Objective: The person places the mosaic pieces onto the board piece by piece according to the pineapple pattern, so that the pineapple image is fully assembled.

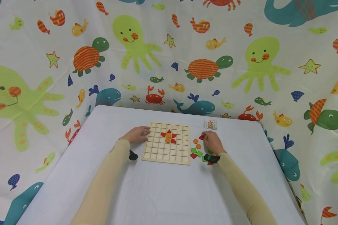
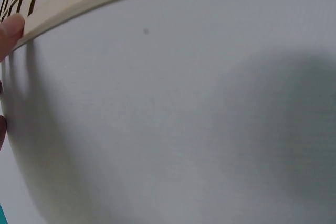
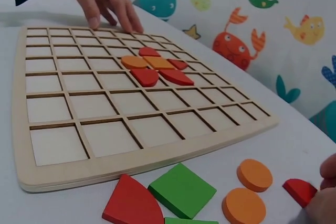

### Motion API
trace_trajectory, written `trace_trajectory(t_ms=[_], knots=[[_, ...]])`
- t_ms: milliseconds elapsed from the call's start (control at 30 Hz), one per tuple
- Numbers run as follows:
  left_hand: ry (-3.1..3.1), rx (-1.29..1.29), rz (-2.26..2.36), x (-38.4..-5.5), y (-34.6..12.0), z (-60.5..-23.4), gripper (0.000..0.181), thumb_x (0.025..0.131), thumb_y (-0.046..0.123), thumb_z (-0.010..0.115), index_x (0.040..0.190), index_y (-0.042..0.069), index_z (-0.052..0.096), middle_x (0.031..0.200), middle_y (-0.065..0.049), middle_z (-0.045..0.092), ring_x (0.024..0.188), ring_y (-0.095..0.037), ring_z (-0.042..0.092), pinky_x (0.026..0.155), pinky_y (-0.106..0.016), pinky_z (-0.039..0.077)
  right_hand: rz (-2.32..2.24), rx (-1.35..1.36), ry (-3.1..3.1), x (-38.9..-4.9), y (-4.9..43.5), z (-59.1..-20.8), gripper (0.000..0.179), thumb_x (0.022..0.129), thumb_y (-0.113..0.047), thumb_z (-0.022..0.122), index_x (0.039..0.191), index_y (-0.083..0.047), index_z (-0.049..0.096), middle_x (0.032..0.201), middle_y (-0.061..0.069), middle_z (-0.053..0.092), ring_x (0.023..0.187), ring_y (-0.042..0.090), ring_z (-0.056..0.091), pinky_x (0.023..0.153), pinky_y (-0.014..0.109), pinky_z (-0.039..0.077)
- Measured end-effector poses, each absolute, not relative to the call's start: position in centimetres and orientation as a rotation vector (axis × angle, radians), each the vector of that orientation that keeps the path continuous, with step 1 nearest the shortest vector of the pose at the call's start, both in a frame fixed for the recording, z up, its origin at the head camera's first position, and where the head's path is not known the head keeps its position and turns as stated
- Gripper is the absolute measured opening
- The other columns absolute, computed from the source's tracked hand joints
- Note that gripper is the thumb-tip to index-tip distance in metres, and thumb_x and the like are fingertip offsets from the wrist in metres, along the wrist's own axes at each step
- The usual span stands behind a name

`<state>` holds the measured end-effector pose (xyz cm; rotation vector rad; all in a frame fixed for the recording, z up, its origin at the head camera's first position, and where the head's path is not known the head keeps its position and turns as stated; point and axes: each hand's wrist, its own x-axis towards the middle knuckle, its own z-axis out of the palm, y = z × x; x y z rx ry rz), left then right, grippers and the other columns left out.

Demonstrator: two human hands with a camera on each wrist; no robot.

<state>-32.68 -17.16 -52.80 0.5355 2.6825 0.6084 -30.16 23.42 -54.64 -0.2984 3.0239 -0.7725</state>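
Observation:
A wooden grid board [image 1: 156, 150] lies on the table with an orange square [image 1: 168, 135], an orange disc [image 1: 167, 140] and several red pieces [image 1: 173, 141] set in its cells. My left hand [image 1: 136, 134] touches the board's left edge, its fingers fairly straight in the right wrist view. To the right of the board, my right hand [image 1: 213, 142] pinches a red curved-edge piece [image 3: 300, 191] between thumb and fingertips. Beside that hand lie two orange discs [image 3: 255, 175], green squares [image 3: 182, 190] and a red quarter-circle piece [image 3: 133, 201]. The right wrist and sleeve partly hide more loose pieces.
A small pattern card [image 1: 210, 124] lies behind my right hand. White cloth [image 1: 163, 190] covers the table. A curtain with sea animals [image 1: 169, 87] hangs along the table's back edge and sides.

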Motion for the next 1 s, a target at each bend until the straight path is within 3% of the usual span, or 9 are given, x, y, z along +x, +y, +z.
trace_trajectory(t_ms=[133, 333, 700, 1000], knots=[[2.682, 0.543, 0.605, -32.8, -17.2, -52.8, 0.051, 0.091, 0.020, 0.070, 0.137, 0.004, 0.056, 0.153, -0.010, 0.040, 0.144, -0.032, 0.030, 0.120, -0.047, 0.024, -0.826, -0.168, 3.034, -30.0, 23.2, -54.7, 0.033, 0.095, -0.015, 0.061, 0.121, 0.005, 0.062, 0.114, 0.021, 0.059, 0.104, 0.034, 0.053, 0.099, 0.047, 0.049], [2.682, 0.541, 0.606, -32.7, -17.2, -53.0, 0.050, 0.091, 0.021, 0.070, 0.137, 0.004, 0.057, 0.152, -0.010, 0.041, 0.143, -0.032, 0.030, 0.119, -0.046, 0.025, -0.814, -0.036, 3.028, -29.9, 22.6, -55.2, 0.042, 0.090, -0.033, 0.069, 0.110, 0.003, 0.062, 0.099, 0.016, 0.057, 0.089, 0.030, 0.050, 0.082, 0.041, 0.051], [2.685, 0.563, 0.606, -32.8, -17.3, -53.1, 0.050, 0.091, 0.020, 0.070, 0.136, 0.003, 0.057, 0.152, -0.011, 0.041, 0.143, -0.033, 0.031, 0.119, -0.047, 0.025, -0.867, -0.042, 2.934, -30.3, 22.2, -54.9, 0.041, 0.091, -0.023, 0.069, 0.123, 0.001, 0.063, 0.112, 0.017, 0.059, 0.101, 0.030, 0.053, 0.098, 0.045, 0.050], [2.681, 0.533, 0.634, -32.9, -17.4, -53.2, 0.049, 0.092, 0.021, 0.069, 0.137, 0.005, 0.057, 0.153, -0.009, 0.041, 0.144, -0.032, 0.030, 0.120, -0.047, 0.025, -0.902, -0.033, 2.920, -30.2, 22.3, -54.9, 0.039, 0.092, -0.021, 0.069, 0.123, 0.002, 0.063, 0.113, 0.017, 0.059, 0.101, 0.030, 0.053, 0.099, 0.045, 0.050]])
